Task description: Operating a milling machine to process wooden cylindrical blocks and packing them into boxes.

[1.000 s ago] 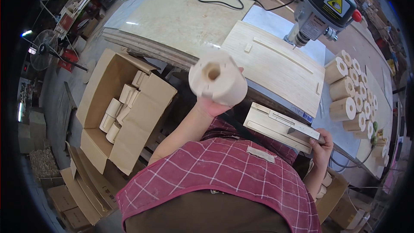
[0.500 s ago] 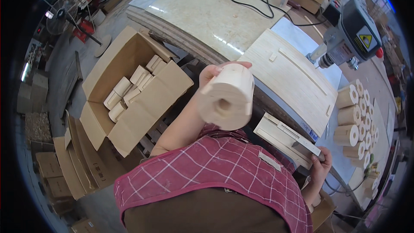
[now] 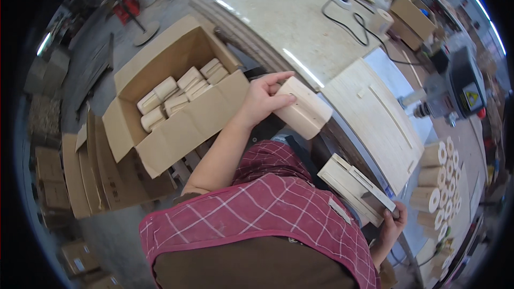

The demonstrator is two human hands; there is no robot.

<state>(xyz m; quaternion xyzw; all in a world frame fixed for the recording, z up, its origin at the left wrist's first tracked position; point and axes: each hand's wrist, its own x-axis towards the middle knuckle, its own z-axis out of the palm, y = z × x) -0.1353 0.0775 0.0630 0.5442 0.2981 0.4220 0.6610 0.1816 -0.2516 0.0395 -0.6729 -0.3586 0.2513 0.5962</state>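
Note:
My left hand [image 3: 263,99] is closed around one end of a pale wooden cylinder [image 3: 306,108], thumb on top. The cylinder lies tilted in the air near the table edge, its long side showing. At the lower right my right hand [image 3: 393,222] pinches the end of a narrow whitish bar [image 3: 376,192] with a dark grey part beside the fingers. That bar lies along a small wooden board with raised strips [image 3: 342,182], close to my checked apron. Whether the bar and the board are joined, I cannot tell.
At left stands an open cardboard box [image 3: 184,131] with several wooden pieces [image 3: 171,93] inside. A larger board [image 3: 369,112] with strips lies on the table [image 3: 267,10]. To its right are a drill press [image 3: 455,85] and stacked hollow wooden cylinders [image 3: 428,198]. A black cable [image 3: 342,27] crosses the back.
The wooden cylinder in my left hand has turned from its holed end facing me to its long side, and tilted. My right hand keeps its hold on the bar. The whole view has shifted slightly.

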